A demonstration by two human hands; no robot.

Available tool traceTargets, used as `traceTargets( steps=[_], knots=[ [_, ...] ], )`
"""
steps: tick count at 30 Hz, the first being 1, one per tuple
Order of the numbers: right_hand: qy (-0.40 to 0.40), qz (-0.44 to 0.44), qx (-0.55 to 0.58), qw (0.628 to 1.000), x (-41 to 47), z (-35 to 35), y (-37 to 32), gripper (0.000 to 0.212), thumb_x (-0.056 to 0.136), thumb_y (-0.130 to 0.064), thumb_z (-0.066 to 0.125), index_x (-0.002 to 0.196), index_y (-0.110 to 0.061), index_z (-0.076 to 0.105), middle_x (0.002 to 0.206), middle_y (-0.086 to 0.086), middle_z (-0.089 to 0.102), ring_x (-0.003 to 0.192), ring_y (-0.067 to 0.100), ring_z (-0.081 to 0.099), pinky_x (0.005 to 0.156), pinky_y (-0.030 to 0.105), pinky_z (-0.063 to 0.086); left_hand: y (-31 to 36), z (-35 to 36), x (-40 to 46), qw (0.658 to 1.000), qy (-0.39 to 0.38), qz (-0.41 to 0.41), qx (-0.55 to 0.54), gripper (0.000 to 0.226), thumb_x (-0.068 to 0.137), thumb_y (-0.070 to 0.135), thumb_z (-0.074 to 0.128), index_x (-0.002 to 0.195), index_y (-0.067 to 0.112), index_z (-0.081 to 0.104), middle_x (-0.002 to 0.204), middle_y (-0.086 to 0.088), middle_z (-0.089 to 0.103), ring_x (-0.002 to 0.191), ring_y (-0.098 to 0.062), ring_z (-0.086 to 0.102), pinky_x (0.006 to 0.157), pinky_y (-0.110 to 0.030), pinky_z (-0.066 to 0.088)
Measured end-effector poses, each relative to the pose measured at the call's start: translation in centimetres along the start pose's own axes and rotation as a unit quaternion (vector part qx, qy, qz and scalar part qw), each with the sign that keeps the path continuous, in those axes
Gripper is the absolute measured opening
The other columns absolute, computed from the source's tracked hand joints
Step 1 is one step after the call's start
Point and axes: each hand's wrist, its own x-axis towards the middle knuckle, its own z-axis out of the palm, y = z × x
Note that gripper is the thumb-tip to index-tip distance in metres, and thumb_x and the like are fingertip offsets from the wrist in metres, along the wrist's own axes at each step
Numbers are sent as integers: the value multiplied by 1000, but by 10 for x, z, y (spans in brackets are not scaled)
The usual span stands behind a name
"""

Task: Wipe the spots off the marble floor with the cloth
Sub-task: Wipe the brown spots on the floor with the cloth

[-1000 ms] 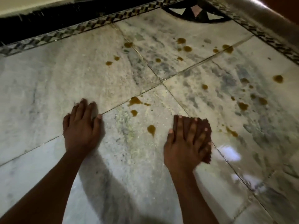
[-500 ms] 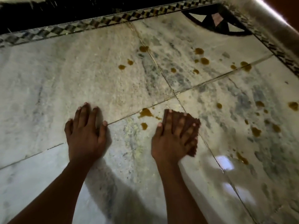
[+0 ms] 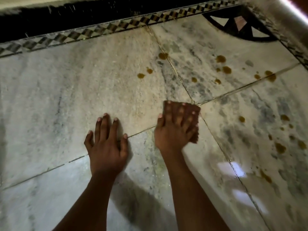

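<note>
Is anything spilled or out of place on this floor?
Yes. Yellow-brown spots dot the marble floor, mostly beyond and to the right of the cloth under the right hand. They look like dripped liquid. The left hand rests on clean-looking marble.

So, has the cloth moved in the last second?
Yes. The cloth slid away from the person and leftward, now reaching the tile joint crossing.
</note>
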Motion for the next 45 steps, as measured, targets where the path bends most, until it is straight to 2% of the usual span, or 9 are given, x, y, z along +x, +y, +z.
traceTargets(
  steps=[5, 9, 13, 21, 28, 35, 40, 42, 45],
  knots=[
    [-87, -290, -64, 951, -71, -39, 42, 55, 109, -57, 30, 162, -58, 13, 179, -8, 3, 165, 28, -3, 129, 61, 11, 3, -4, 0, 1000, -10, 0, -3, 66, 104, 49, 37, 164, 23, 39, 180, -5, 20, 167, -24, 18, 127, -57, 20],
    [-54, -150, -91, 983, -63, -50, 88, 55, 108, -61, 28, 162, -57, 17, 178, -6, 12, 165, 29, 7, 127, 61, 17, 1, -4, 0, 1000, -7, -1, -7, 68, 102, 49, 39, 164, 20, 39, 179, -8, 22, 167, -26, 18, 126, -57, 19],
    [-38, 10, -19, 999, 3, -18, 16, 63, 105, -68, 13, 165, -48, 12, 179, 1, 0, 164, 37, -8, 126, 69, 1, 1, -5, 3, 1000, -3, -2, -2, 66, 103, 48, 40, 162, 20, 41, 179, -8, 24, 166, -26, 19, 125, -58, 21],
    [-81, -272, -79, 956, -65, -29, 30, 56, 108, -65, 18, 162, -58, 7, 179, -9, 1, 165, 30, -2, 128, 62, 10, 2, -7, 1, 1000, 2, 0, -5, 65, 103, 48, 40, 161, 20, 44, 178, -8, 26, 165, -28, 24, 125, -59, 24],
    [15, -12, 20, 1000, 23, -7, -15, 55, 108, -59, 26, 162, -50, 26, 178, 3, 16, 164, 41, 5, 125, 69, 9, 8, -10, 14, 1000, 5, -14, -13, 65, 104, 49, 38, 164, 23, 38, 179, -7, 21, 167, -26, 19, 127, -58, 20],
    [-60, -287, -60, 954, -41, -17, 29, 55, 108, -58, 29, 162, -56, 18, 178, -6, 9, 165, 30, 4, 127, 63, 17, -1, -6, -5, 1000, -26, -2, -7, 66, 103, 52, 36, 163, 23, 41, 178, -6, 27, 165, -25, 25, 127, -56, 24],
    [-36, -95, -23, 995, 16, -14, 18, 56, 107, -60, 25, 162, -53, 19, 178, 0, 14, 164, 37, 3, 127, 67, 9, -2, -14, 52, 998, 5, 53, 42, 63, 89, 41, 52, 145, 11, 53, 137, -14, 64, 119, -38, 63, 99, -53, 45],
    [-88, -64, -1, 994, 44, 1, -23, 57, 108, -62, 21, 163, -52, 13, 179, 0, 3, 163, 38, -10, 126, 68, -1, -5, -12, 95, 998, 21, 57, 31, 63, 91, 38, 50, 148, 10, 50, 146, -15, 61, 129, -37, 60, 105, -54, 44],
    [-71, -228, -36, 970, 49, 11, -37, 57, 106, -63, 24, 162, -53, 21, 178, -2, 13, 164, 39, 2, 127, 68, 6, -11, 9, 137, 999, -3, 50, 5, 69, 99, 44, 36, 162, 15, 39, 172, -11, 37, 159, -31, 36, 123, -57, 27]
  ],
)
